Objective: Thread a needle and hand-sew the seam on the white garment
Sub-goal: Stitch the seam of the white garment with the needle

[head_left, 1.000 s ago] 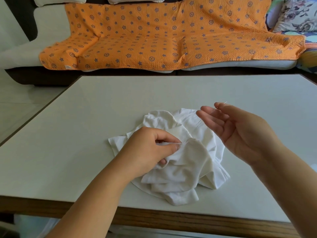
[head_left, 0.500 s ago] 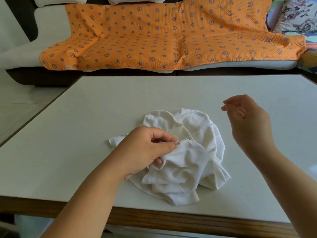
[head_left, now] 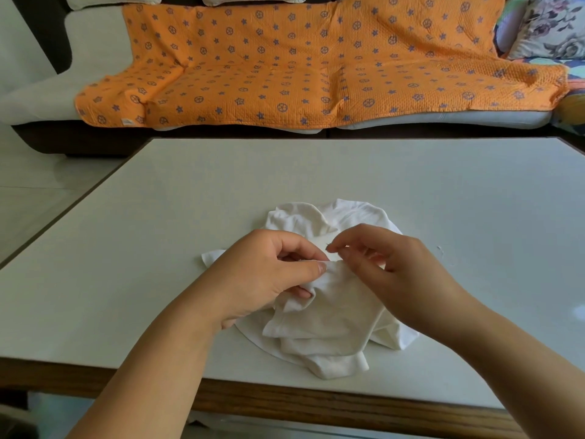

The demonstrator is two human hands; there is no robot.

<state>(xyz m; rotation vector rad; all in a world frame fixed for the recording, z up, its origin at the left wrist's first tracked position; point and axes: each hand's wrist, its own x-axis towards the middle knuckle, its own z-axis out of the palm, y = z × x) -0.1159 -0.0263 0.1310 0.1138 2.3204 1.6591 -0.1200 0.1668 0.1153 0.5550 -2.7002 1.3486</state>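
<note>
Here, item by item.

Table (head_left: 158,248) — one, with a pale top and a wooden front edge.

White garment (head_left: 329,318): one, crumpled in a heap on the table near the front edge, roughly midway across. Both hands sit over its upper part.

Hands: two, on bare forearms reaching in from the lower edge.
- Left hand (head_left: 262,274): the thumb and forefinger are pressed together on a raised fold of the garment. The remaining fingers curl under into the cloth.
- Right hand (head_left: 399,274): the tips of the thumb and forefinger are pinched together just above that fold, close beside the left thumb tip. The other three fingers are loosely curled.

Needle (head_left: 328,247): one, showing only as a thin dark sliver at the right hand's pinched fingertips. It is too small to tell its angle, or whether thread runs from it.

Fleck (head_left: 440,249): one, small and pale, on the table to the right of the right hand. It is too small to identify.

Sofa (head_left: 95,52): one, behind the table, with a pale seat on a dark base.

Blanket (head_left: 285,68) — one, orange with blue stars and circles, spread over the sofa's seat and back.

White cushions (head_left: 114,0): two, at the top edge.

Floral cushion (head_left: 554,23): one, at the far right.

Floor (head_left: 38,201): pale tiles, left of the table.
</note>
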